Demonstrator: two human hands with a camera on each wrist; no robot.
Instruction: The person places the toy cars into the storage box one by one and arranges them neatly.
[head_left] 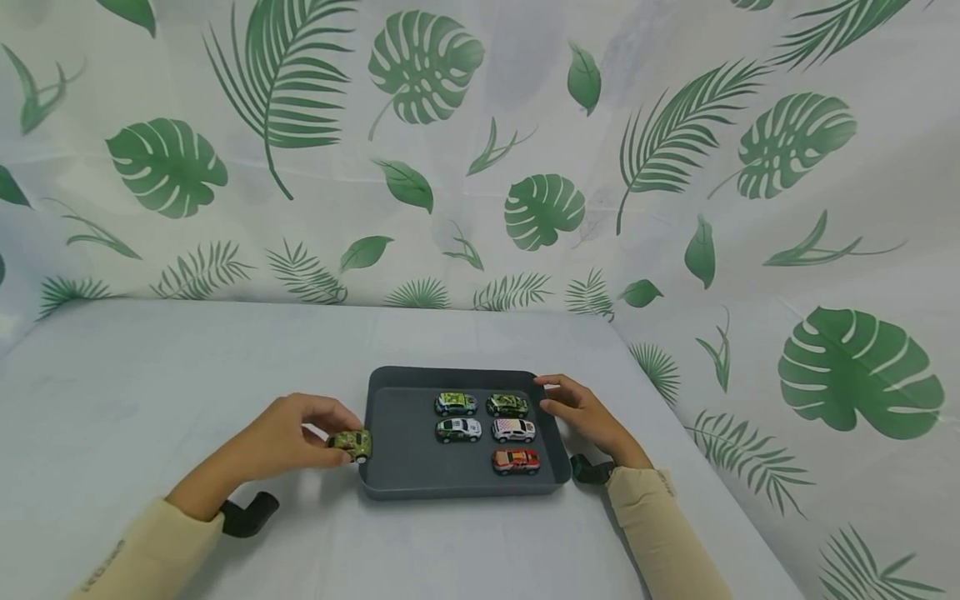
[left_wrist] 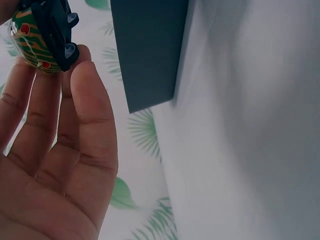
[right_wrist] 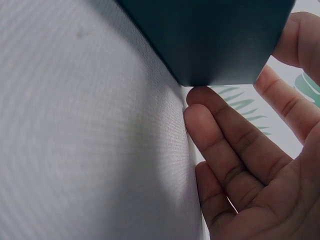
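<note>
My left hand (head_left: 288,437) pinches a green camouflage toy car (head_left: 354,445) between thumb and fingers, over the left rim of a dark grey tray (head_left: 405,467). The left wrist view catches the car (left_wrist: 42,37) tilted, its dark underside and wheels showing. At the tray's right side, my right hand (head_left: 588,417) grips the rim near the far corner, thumb over the edge. Inside the tray sit a blue-green car (head_left: 455,404), a dark green camouflage car (head_left: 507,406), a white-and-green car (head_left: 458,431), a white patterned car (head_left: 513,431) and a red car (head_left: 516,462).
The tray rests on a white-covered table (head_left: 187,350). A white backdrop with green leaf prints (head_left: 465,208) rises behind and along the right side. Dark wrist-worn pieces show at the left cuff (head_left: 251,514) and the right cuff (head_left: 592,470).
</note>
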